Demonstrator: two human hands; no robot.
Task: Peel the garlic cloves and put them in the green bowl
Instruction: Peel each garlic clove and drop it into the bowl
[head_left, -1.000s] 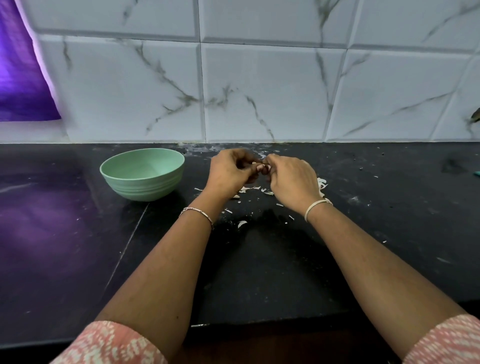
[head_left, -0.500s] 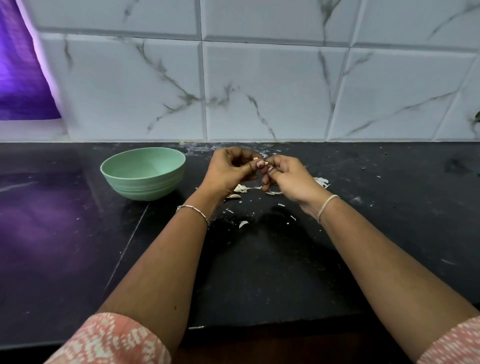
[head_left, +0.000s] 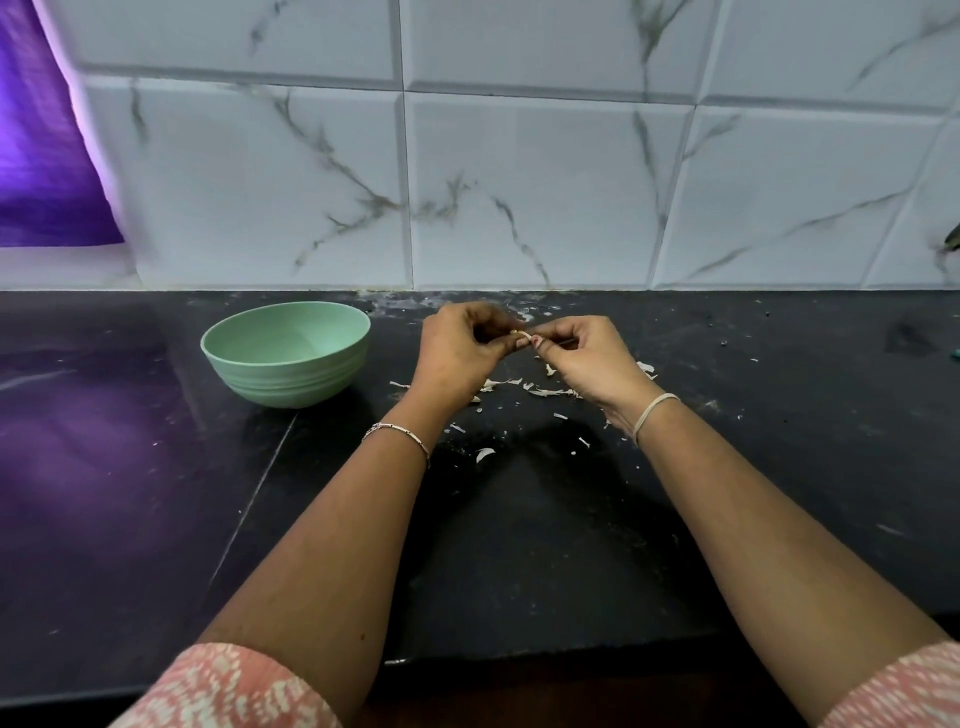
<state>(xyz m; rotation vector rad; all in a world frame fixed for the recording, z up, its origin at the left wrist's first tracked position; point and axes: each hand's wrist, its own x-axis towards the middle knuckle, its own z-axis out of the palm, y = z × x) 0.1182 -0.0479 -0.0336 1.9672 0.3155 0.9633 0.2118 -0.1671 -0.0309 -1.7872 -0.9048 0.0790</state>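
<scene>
Both hands are raised over the black stone tabletop (head_left: 519, 545) so skins drop clear. My left hand (head_left: 457, 353) pinches the small pale garlic clove (head_left: 519, 335) steady, and my right hand (head_left: 587, 358) pinches its skin to strip it. The round green plastic bowl (head_left: 291, 387) is near on the left and looks empty. Since a second ago my right wrist has swung outward; the bowl hasn't moved.

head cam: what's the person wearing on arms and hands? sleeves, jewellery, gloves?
No gloves; forearms bare. Left hand: thin silver-coloured chain bracelet at the wrist. Right hand: plain pale band at the wrist. Left sleeve and right sleeve are pink with a white print.
</scene>
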